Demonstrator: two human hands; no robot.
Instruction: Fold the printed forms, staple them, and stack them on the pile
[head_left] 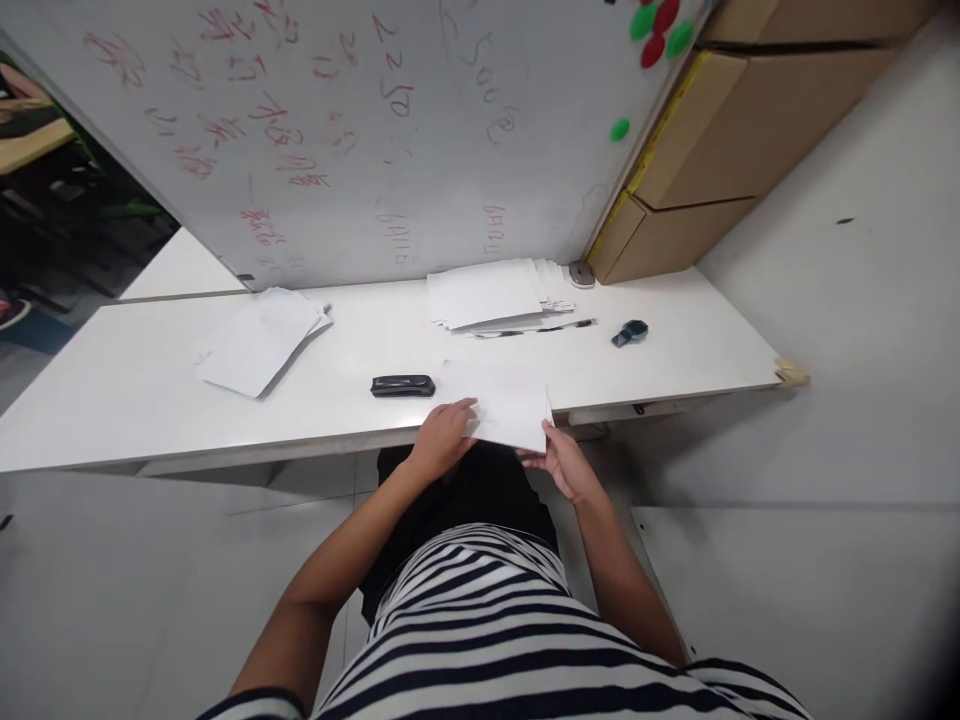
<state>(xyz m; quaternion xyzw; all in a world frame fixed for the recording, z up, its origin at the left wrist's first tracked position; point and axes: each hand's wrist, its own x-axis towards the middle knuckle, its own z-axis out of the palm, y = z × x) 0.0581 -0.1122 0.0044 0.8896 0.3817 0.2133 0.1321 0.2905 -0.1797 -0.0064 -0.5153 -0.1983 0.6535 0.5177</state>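
Observation:
A small stack of white sheets [504,402] lies at the front edge of the white table [150,385], partly overhanging it. My left hand [444,434] rests on the stack's near left corner with fingers curled over the paper. My right hand [561,462] pinches the stack's near right corner from below the edge. A black stapler [403,386] lies just left of the sheets, a short way from my left hand.
A larger spread pile of papers [495,295] sits at the back with a pen [559,326] in front of it. Another paper pile [259,340] lies at the left. A small dark object [630,332] is at the right. A whiteboard [360,130] and cardboard boxes [720,150] stand behind.

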